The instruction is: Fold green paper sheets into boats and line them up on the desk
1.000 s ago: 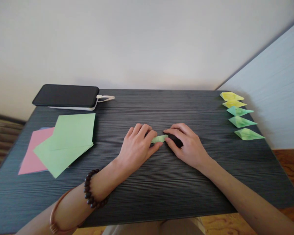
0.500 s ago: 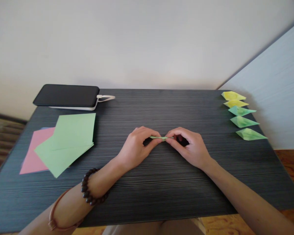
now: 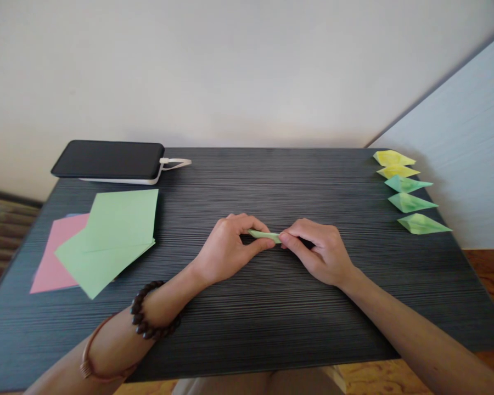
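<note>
Your left hand [image 3: 226, 249] and right hand [image 3: 321, 252] meet at the middle of the dark tabletop [image 3: 271, 329]; each grip is closed on one end of a small folded green paper [image 3: 265, 236], pinched between thumb and fingers just above the surface; loose green sheets [image 3: 115, 236] lie over a pink sheet [image 3: 55, 258] to your left; five folded paper pieces [image 3: 409, 202] line the right edge; a phone [image 3: 107, 160] rests at the far left corner.

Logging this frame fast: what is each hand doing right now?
Left hand: closed, pinching one end of the small folded green paper.
Right hand: closed, pinching the paper's other end.
</note>
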Demonstrator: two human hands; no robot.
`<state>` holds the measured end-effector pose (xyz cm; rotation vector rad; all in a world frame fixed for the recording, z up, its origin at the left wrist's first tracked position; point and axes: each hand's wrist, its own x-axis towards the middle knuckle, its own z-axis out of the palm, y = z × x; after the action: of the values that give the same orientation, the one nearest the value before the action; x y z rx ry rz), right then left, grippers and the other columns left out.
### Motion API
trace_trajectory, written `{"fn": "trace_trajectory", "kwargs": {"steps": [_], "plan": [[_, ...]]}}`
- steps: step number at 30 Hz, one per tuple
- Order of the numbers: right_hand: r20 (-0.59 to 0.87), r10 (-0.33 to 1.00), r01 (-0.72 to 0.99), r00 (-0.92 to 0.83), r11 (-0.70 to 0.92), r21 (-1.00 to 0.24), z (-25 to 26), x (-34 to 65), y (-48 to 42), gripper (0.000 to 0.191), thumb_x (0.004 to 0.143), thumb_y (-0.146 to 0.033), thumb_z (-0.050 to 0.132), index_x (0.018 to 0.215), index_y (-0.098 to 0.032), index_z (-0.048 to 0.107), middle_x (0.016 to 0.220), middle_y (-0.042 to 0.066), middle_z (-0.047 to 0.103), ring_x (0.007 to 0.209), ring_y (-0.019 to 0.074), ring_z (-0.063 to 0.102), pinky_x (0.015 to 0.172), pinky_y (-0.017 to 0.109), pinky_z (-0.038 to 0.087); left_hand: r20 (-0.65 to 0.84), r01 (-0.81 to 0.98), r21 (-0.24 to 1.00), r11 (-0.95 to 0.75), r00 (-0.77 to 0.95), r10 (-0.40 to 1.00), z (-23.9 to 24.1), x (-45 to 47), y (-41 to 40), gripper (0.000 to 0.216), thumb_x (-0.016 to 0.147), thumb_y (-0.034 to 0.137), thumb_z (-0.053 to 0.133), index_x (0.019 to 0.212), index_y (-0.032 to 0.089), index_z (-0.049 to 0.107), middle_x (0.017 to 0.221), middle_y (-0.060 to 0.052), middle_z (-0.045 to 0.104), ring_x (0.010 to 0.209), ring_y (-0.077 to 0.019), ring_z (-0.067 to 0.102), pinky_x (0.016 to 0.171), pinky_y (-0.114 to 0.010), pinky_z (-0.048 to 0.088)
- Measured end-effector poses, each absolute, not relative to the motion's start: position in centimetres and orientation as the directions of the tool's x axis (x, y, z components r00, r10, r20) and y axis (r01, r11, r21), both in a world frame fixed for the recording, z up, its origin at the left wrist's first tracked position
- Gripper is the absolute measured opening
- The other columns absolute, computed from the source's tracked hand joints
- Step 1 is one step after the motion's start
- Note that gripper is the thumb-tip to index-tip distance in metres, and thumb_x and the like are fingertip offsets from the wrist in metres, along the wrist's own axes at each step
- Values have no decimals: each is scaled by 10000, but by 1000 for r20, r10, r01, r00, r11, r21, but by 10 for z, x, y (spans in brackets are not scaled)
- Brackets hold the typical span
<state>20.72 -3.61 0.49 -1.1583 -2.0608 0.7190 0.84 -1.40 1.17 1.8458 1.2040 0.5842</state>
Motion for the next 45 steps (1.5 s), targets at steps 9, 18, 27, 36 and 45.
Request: {"fn": "trace_trajectory", "kwargs": {"steps": [9,18,27,36,45], "plan": [[216,898,497,-384,398,-772,5,208,-33,223,906,-225,503,709,-161,585,641,-12,589,590,87,529,595,234,396,-95,399,909,-120,479,872,17,5,-11,259,880,369,536,823,184,708,763,12,709,690,-121,617,618,-214,427],[208,891,448,-404,391,-804,6,209,-32,210,901,-222,518,718,-167,603,664,-11,613,617,89,552,622,232,407,-156,272,962,19,495,855,16,2,-9,272,870,349,550,808,148,723,809,-19,722,750,-149,627,667,-225,444],[146,921,453,-362,311,-836,5,211,-32,256,901,-271,510,681,-175,599,611,-23,600,543,86,513,549,231,375,-186,283,959,29,545,817,19,4,-12,267,836,386,594,974,173,675,869,-13,713,772,-148,641,679,-230,470],[206,856,458,-474,439,-773,5,208,-34,196,896,-262,490,782,-163,615,673,7,599,616,118,528,625,276,384,-62,387,904,-183,540,839,20,8,-13,184,859,327,576,842,204,711,815,18,723,766,-130,638,711,-224,458],[172,848,431,-501,417,-800,5,212,-30,201,906,-248,481,763,-178,603,662,-7,575,615,108,503,623,264,376,-54,406,895,-187,515,856,20,11,-12,199,867,288,562,783,211,726,791,21,737,744,-142,648,855,-295,439]]}}
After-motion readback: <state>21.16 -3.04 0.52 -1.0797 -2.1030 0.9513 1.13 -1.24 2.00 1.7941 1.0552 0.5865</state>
